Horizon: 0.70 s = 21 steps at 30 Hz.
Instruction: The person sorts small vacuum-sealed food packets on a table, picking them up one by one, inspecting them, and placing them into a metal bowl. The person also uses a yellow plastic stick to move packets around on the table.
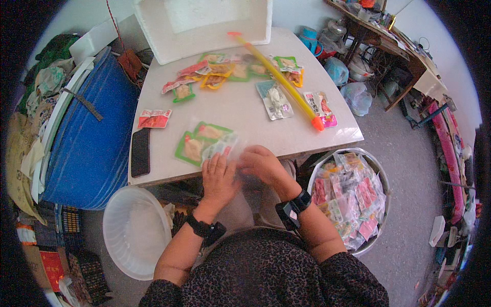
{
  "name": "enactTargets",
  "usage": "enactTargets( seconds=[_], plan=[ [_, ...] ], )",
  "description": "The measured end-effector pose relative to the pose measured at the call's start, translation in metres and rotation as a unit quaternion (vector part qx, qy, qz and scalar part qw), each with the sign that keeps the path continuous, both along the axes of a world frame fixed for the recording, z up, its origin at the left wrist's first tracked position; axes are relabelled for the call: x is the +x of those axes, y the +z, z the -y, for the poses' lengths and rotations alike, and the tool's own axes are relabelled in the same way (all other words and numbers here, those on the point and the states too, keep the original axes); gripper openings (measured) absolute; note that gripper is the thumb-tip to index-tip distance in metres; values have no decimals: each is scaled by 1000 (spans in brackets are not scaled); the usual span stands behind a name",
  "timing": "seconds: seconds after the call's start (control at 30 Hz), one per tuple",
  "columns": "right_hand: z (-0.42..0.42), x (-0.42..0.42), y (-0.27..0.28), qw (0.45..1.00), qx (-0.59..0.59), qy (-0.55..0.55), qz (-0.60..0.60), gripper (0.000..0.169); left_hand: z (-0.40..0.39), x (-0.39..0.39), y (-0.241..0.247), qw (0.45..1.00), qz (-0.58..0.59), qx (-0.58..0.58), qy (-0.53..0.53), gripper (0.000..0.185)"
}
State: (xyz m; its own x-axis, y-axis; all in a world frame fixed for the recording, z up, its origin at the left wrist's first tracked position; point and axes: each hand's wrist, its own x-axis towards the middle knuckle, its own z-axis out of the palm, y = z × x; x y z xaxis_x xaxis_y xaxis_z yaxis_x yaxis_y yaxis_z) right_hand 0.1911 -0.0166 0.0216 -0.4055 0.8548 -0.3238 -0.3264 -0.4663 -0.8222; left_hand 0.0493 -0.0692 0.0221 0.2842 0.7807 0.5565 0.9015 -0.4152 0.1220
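Note:
At the table's front edge, my left hand (220, 178) has its fingers over a blurred clear plastic bag (232, 140) with a small printed packet (218, 147) in or under it. My right hand (262, 161) is at the bag's right side, fingers curled and blurred; its grip is unclear. Just beyond my left fingers lie two green-edged food packets (193, 148) with pale contents. Farther back is a spread of red, yellow and green vacuum-packed snacks (218, 75). A silver-and-blue pouch (274, 100) and a white-and-pink pouch (320, 107) lie on the right.
A yellow tube with orange ends (282, 78) slants across the table (230, 109). A white foam box (207, 38) stands at the back; a phone (140, 152) and red packet (154, 118) lie left. Below are a translucent tub (134, 234), a metal basin of bagged packets (351, 199) and a blue barrel (92, 134).

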Motion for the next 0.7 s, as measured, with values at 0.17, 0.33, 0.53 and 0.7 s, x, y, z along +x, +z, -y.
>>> enactTargets(
  seconds=[0.17, 0.33, 0.53, 0.7],
  plan=[
    [0, 10, -12, 999, 23, 24, 10, 19, -20, -13, -23, 1000, 8, -10, -16, 24],
    [6, 19, 0, 999, 6, -36, 15, 15, -24, -26, 10, 992, 102, -67, -37, 18],
    [3, 33, 1, 998, 56, -40, -4, 15, -29, -51, 76, 890, 417, -177, -44, 11],
    [6, 37, 20, 985, 152, -81, -22, 22, -27, -59, 114, 692, 648, -270, -171, 8]
  ],
)
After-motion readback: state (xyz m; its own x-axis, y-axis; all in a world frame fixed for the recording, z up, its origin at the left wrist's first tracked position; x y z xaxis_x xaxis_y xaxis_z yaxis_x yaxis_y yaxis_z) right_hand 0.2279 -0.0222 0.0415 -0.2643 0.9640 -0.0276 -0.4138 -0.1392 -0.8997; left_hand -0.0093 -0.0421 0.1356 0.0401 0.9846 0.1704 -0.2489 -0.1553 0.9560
